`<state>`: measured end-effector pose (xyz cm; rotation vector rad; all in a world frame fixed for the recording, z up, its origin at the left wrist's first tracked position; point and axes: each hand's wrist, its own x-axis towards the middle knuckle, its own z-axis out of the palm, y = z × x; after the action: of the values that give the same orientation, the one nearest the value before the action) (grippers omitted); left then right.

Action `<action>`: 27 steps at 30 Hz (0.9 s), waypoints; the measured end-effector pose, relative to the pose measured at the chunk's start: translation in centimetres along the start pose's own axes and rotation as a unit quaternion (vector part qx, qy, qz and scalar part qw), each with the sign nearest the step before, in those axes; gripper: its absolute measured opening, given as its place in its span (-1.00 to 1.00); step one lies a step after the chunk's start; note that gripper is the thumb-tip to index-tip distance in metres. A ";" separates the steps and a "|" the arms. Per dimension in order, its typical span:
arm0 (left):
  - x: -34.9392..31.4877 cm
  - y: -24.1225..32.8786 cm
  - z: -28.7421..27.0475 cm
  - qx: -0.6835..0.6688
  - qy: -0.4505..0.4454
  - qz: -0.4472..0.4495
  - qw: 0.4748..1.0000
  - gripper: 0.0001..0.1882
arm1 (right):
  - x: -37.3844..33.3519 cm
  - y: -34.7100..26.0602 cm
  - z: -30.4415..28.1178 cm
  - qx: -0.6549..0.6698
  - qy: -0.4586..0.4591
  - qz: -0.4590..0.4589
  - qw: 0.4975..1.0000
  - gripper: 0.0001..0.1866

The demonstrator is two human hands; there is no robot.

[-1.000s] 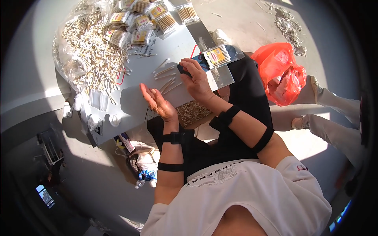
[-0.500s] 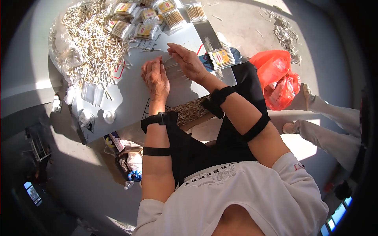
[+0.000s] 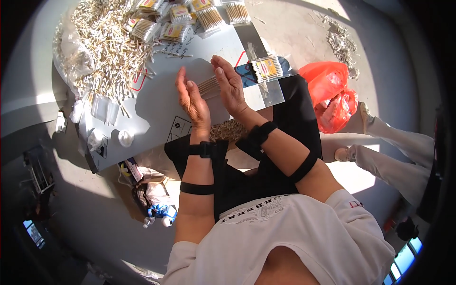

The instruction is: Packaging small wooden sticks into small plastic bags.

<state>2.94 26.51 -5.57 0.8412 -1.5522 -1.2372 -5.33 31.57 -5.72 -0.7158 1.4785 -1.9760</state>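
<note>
Several cotton swabs (image 3: 208,88) lie side by side on the grey tabletop, between my two hands. My left hand (image 3: 194,102) stands on edge at their left ends, its fingers stretched out. At their right ends is my right hand (image 3: 230,89), also with straight fingers and the palm turned inward. The hands are apart and partly cover the swab ends, so I cannot tell whether the palms touch them. Right of my right hand lies a filled clear pack of cotton swabs (image 3: 267,69) with a yellow label.
A big heap of loose cotton swabs (image 3: 107,52) covers the far left table. Filled swab packs (image 3: 210,19) lie at the back. Clear empty sleeves (image 3: 105,110) and a small white round item (image 3: 126,138) sit front left. A red plastic bag (image 3: 327,95) hangs right; a person's legs (image 3: 394,137) are beyond.
My hands have come slightly nearer to me, and their fingers have straightened. More of the swab row shows between them now. The whole view has shifted a little.
</note>
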 end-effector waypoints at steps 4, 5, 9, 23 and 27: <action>0.2 1.1 -1.6 0.143 -0.043 0.056 0.987 -0.59 | 0.5 0.2 -2.0 0.032 0.003 0.049 0.998 -0.59; 0.1 1.4 -1.9 0.150 -0.080 0.065 0.983 -0.58 | 0.8 0.4 -2.7 -0.013 0.020 0.007 1.000 -0.72; -0.2 2.3 -4.7 0.320 -0.101 0.129 0.933 -0.62 | 0.4 -2.3 -3.5 -0.260 -0.106 -0.093 0.955 -0.85; -0.7 1.9 -4.6 0.401 -0.103 0.112 0.903 -0.62 | 1.5 -1.5 -3.1 -0.479 -0.202 -0.234 0.821 -0.89; -0.4 2.0 -4.3 0.399 -0.114 0.126 0.901 -0.59 | 1.7 -1.7 -3.2 -0.478 -0.207 -0.244 0.818 -0.88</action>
<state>7.21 26.07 -3.53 0.9689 -2.3332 -0.4883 -9.00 32.86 -4.70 -1.9671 2.0887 -1.0849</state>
